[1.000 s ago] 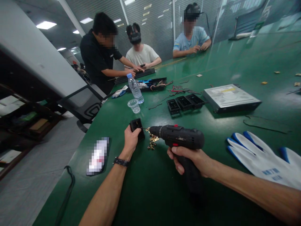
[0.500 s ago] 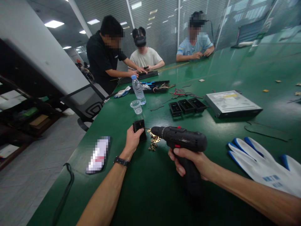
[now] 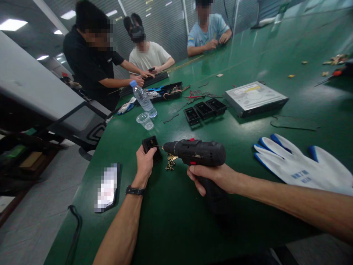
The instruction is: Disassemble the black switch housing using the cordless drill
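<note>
Holding a black case (image 3: 157,154), the left hand (image 3: 145,162) points forward; the right hand (image 3: 211,176) wraps around a drill (image 3: 201,151) aimed left.

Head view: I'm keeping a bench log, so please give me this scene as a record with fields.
Left hand: grips a small black case
Right hand: holds a power drill by its handle
Drill aim: toward the case; contact unclear
Small parts: loose brass-coloured pieces beside the case
Beyond: three black trays, flat silver box, plastic bottle, clear cup
Right side: white-and-blue glove
Left side: phone
Background: three people
</note>
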Available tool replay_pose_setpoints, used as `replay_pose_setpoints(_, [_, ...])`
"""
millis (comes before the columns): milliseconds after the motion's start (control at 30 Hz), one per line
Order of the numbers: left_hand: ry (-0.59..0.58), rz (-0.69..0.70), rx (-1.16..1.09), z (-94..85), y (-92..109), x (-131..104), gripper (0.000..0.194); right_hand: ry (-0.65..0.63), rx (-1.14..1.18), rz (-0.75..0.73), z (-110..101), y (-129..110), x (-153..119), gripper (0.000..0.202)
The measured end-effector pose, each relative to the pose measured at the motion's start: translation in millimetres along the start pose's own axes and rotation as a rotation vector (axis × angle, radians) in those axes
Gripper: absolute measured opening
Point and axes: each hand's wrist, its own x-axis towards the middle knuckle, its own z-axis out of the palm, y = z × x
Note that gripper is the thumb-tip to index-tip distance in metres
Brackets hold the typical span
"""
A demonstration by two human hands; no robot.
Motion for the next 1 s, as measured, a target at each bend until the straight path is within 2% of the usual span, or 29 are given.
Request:
replay_pose_setpoints(267, [-0.010,-0.013,-0.053,-0.6,-8.4,2.3,0.025,0.006,-0.017,-0.029,0.0,-2.5,-0.2,0.020])
replay_pose_setpoints(767, [0.011,-0.024,-0.052,0.3,-5.0,1.5,0.024,0.010,0.066,-0.002,-4.1,4.0,0.2,0.020])
replay_pose_setpoints(1000, [0.033,-0.001,-0.057,-0.8,-5.5,2.0,0.025,0.006,0.062,-0.051,-7.3,0.6,-0.5,0.022])
